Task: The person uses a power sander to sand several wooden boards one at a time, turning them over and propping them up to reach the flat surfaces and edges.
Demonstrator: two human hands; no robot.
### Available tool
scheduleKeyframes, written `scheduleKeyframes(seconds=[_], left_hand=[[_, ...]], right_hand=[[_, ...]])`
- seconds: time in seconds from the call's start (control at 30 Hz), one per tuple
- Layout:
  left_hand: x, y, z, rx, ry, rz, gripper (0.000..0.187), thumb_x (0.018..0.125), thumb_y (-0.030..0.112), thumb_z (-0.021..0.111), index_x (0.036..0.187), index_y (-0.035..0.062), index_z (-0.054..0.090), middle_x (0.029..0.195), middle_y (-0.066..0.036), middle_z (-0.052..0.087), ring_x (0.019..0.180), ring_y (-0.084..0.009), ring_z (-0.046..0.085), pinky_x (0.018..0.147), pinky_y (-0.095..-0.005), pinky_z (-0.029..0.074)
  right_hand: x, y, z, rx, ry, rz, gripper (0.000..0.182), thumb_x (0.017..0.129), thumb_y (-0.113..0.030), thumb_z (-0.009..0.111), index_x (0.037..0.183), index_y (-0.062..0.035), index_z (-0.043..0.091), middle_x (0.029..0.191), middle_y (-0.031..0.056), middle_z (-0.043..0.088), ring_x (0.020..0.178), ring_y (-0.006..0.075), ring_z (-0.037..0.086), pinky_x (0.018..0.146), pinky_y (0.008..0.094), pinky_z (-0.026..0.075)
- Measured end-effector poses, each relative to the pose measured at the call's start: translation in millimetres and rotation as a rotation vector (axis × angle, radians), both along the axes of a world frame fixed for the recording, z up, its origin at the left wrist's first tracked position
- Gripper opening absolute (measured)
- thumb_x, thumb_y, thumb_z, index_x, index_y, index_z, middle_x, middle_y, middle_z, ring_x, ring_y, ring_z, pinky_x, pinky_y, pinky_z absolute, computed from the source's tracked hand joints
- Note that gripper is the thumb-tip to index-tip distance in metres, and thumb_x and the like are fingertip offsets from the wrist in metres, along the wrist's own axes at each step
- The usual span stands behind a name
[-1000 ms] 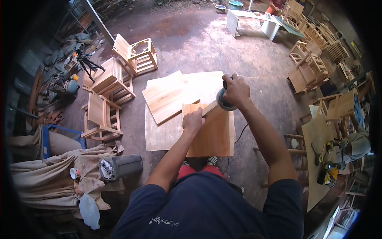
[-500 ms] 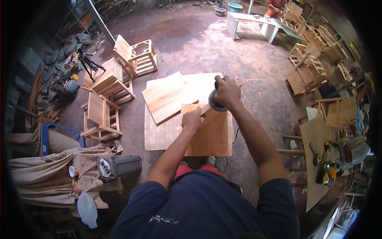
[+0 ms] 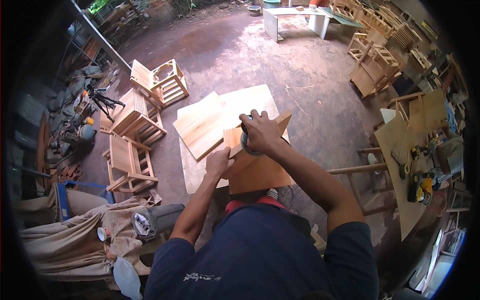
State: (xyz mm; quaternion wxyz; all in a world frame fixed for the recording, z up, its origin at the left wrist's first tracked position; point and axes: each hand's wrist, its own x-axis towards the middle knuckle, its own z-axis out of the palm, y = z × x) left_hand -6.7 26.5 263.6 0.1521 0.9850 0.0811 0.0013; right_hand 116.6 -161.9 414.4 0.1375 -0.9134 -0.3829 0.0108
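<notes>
My right hand (image 3: 263, 134) is wrapped over the top of a round power sander (image 3: 244, 142), which rests on the narrow edge of a wooden board (image 3: 283, 121). That board slants up to the right, and my left hand (image 3: 219, 162) is closed around its near left end. The sander sits close to my left fingers. Beneath lies a flat brown wooden panel (image 3: 262, 179). Another light wood panel (image 3: 200, 129) lies askew to the left, and both rest on a large pale board (image 3: 189, 176). My right hand hides part of the sander.
Wooden chairs (image 3: 125, 156) and a black tripod (image 3: 103, 98) stand to the left. A grey bin (image 3: 167, 218) is near draped cloth (image 3: 60, 237). At right, a worktop (image 3: 392, 150) holds a yellow power tool (image 3: 420, 189). A white table (image 3: 295, 16) stands farther off.
The sander has moved with my right hand along the board toward my left hand. More of the held board's side now shows. The whole view has shifted slightly.
</notes>
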Motion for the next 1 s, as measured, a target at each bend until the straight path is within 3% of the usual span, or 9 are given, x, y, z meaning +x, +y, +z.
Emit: scheduleKeyframes(seconds=[0.23, 0.3, 0.4, 0.57, 0.8, 1.0], left_hand=[[39.9, -20.4, 0.1, -0.009, 0.048, 0.031, 0.034, 0.082, 0.037, 0.077, 0.095, 0.0068, 0.069, 0.083, -0.021, 0.075, 0.082, -0.0419, 0.075, 0.074, -0.054, 0.06], [42.4, -23.8, 3.0, -0.002, 0.081, 0.042, 0.032, 0.083, 0.036, 0.076, 0.096, 0.007, 0.069, 0.083, -0.021, 0.076, 0.082, -0.041, 0.076, 0.074, -0.0521, 0.061], [39.3, -25.2, 7.9, -0.03, 0.075, 0.043, 0.031, 0.085, 0.035, 0.076, 0.096, 0.0068, 0.07, 0.082, -0.021, 0.076, 0.082, -0.0407, 0.076, 0.074, -0.0515, 0.062], [37.7, -30.1, 10.8, -0.039, 0.062, 0.06, 0.028, 0.085, 0.033, 0.075, 0.093, 0.0065, 0.071, 0.081, -0.022, 0.075, 0.08, -0.0415, 0.076, 0.074, -0.0518, 0.062], [36.6, -31.9, 9.7, -0.058, 0.042, 0.063, 0.024, 0.083, 0.029, 0.073, 0.093, 0.0064, 0.071, 0.082, -0.023, 0.075, 0.08, -0.0422, 0.076, 0.075, -0.052, 0.061], [34.1, -37.7, 18.5, -0.043, 0.082, 0.078, 0.027, 0.085, 0.032, 0.074, 0.094, 0.0067, 0.071, 0.084, -0.023, 0.076, 0.082, -0.0416, 0.076, 0.076, -0.0518, 0.061]], right_hand=[[40.7, -10.5, 9.6, -0.099, 0.002, -0.176, 0.048, 0.083, -0.019, 0.073, 0.13, -0.0182, 0.062, 0.127, 0.0146, 0.064, 0.121, 0.0418, 0.063, 0.092, 0.0523, 0.06], [57.7, -16.0, 4.6, -0.103, -0.028, -0.233, 0.051, 0.084, -0.019, 0.071, 0.134, -0.0216, 0.063, 0.128, 0.0148, 0.065, 0.118, 0.0423, 0.065, 0.093, 0.0535, 0.06], [76.6, -26.4, 4.1, -0.098, -0.043, -0.287, 0.054, 0.078, -0.022, 0.079, 0.13, -0.0167, 0.063, 0.128, 0.0141, 0.064, 0.12, 0.0414, 0.064, 0.093, 0.0521, 0.061], [104.8, -46.1, 1.8, -0.131, -0.072, -0.382, 0.053, 0.081, -0.023, 0.076, 0.132, -0.0212, 0.063, 0.128, 0.0142, 0.064, 0.119, 0.0417, 0.065, 0.093, 0.0522, 0.061], [136.4, -63.1, -5.8, -0.162, -0.108, -0.459, 0.053, 0.085, -0.019, 0.067, 0.137, -0.0252, 0.061, 0.129, 0.013, 0.065, 0.116, 0.0409, 0.067, 0.094, 0.0535, 0.058], [115.4, -53.1, -10.8, -0.094, -0.129, -0.371, 0.049, 0.085, -0.021, 0.07, 0.133, -0.0215, 0.062, 0.128, 0.0141, 0.064, 0.118, 0.0423, 0.066, 0.088, 0.0535, 0.061]])
